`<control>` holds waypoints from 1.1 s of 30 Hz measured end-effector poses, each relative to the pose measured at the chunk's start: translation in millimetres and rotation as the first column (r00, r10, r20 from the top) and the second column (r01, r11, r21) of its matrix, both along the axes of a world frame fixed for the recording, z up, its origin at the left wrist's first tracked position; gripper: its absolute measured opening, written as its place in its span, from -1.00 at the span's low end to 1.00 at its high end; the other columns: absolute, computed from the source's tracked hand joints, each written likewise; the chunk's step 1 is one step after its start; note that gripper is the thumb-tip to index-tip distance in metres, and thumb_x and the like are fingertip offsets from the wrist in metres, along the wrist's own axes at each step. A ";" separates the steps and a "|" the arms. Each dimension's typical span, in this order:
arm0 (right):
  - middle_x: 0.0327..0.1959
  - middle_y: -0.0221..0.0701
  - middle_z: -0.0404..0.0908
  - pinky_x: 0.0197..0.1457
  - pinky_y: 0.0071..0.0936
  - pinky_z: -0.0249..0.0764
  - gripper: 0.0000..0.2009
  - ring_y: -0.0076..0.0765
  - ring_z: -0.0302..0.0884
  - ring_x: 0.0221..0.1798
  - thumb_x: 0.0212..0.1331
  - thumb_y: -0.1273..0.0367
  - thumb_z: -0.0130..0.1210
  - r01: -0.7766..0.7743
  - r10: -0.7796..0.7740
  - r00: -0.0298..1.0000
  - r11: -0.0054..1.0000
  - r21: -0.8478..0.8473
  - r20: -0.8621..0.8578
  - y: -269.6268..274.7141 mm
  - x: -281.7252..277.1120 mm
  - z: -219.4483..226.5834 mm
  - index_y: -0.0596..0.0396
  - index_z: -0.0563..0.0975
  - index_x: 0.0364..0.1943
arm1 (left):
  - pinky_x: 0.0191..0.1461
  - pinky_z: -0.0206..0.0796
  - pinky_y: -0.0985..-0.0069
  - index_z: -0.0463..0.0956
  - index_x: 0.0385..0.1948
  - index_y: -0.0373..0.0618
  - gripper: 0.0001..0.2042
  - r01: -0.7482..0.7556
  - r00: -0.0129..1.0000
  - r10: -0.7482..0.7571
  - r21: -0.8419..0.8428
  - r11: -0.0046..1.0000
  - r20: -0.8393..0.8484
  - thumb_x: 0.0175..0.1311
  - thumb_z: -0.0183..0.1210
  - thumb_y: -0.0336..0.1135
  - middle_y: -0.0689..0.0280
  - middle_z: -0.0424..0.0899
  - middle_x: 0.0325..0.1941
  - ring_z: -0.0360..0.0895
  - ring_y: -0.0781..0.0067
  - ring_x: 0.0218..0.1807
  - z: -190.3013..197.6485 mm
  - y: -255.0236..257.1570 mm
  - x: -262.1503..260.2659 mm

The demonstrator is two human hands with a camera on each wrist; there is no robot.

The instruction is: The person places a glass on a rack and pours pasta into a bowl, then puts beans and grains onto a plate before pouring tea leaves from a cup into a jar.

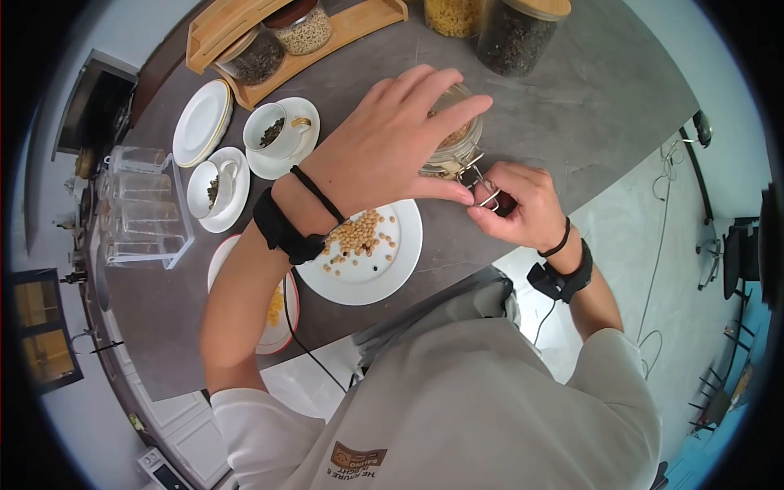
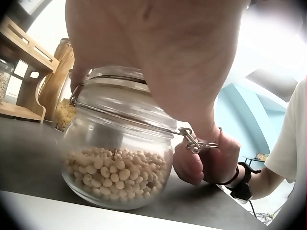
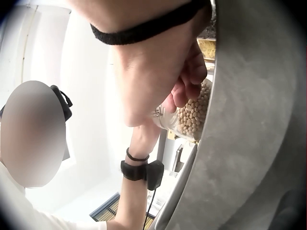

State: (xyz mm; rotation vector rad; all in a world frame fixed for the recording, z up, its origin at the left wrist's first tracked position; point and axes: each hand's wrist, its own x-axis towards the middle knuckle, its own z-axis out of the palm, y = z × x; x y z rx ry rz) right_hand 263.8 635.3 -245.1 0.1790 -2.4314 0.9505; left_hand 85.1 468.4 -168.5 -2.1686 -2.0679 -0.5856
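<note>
In the head view, the left hand [image 1: 408, 139] hides much of the jar [image 1: 461, 147], the forearm [image 1: 237, 327] part of the red-rimmed plate [image 1: 282, 335]; the top edge crops the rack [image 1: 367, 24]. In the right wrist view, a head [image 3: 33, 139] is blurred.

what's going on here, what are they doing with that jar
A person has their left hand spread over the lid of a glass jar, while their right hand grips the wire clasp at its side. The jar is partly filled with pale beans and the lid sits on it; whether the clasp is fastened is hard to tell. Nearby, a white plate holds scattered tan seeds.
</note>
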 end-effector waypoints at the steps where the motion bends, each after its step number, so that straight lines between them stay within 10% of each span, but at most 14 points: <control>1: -0.64 -0.44 0.47 -0.54 -0.40 0.35 -0.74 -0.32 0.42 -0.63 -0.06 0.29 0.44 0.030 -0.030 1.000 1.000 0.002 0.007 0.6 0.4 -0.7 0.08 0.54 -0.53 | 0.44 0.19 0.04 0.32 0.41 0.06 -0.09 -0.014 1.000 0.014 0.000 1.000 -0.012 -0.06 0.49 0.11 0.08 0.30 0.39 0.26 -0.09 0.42 0.0 0.7 1.0; 17: -0.61 -0.45 0.62 -0.48 -0.58 0.48 -0.71 -0.60 0.55 -0.60 0.05 0.34 0.48 0.213 -0.196 0.967 0.973 -0.091 0.165 -12.7 -2.2 2.4 0.16 0.66 -0.20 | 0.42 0.23 0.11 0.43 0.26 0.00 -0.21 -0.003 0.999 0.007 0.089 0.996 -0.044 -0.08 0.52 0.03 0.07 0.36 0.31 0.32 -0.03 0.38 -10.6 3.2 -8.1; 33: -0.64 -0.38 0.55 -0.51 -0.34 0.45 -0.72 -0.25 0.52 -0.62 -0.10 0.31 0.44 0.317 -0.321 0.947 0.919 0.234 -0.022 -20.3 -17.3 6.0 0.10 0.51 -0.54 | 0.30 0.29 0.18 0.49 0.23 -0.01 -0.29 -0.025 0.998 0.033 0.147 0.989 -0.051 0.02 0.44 0.10 0.12 0.42 0.28 0.37 0.11 0.33 -20.1 0.7 -8.3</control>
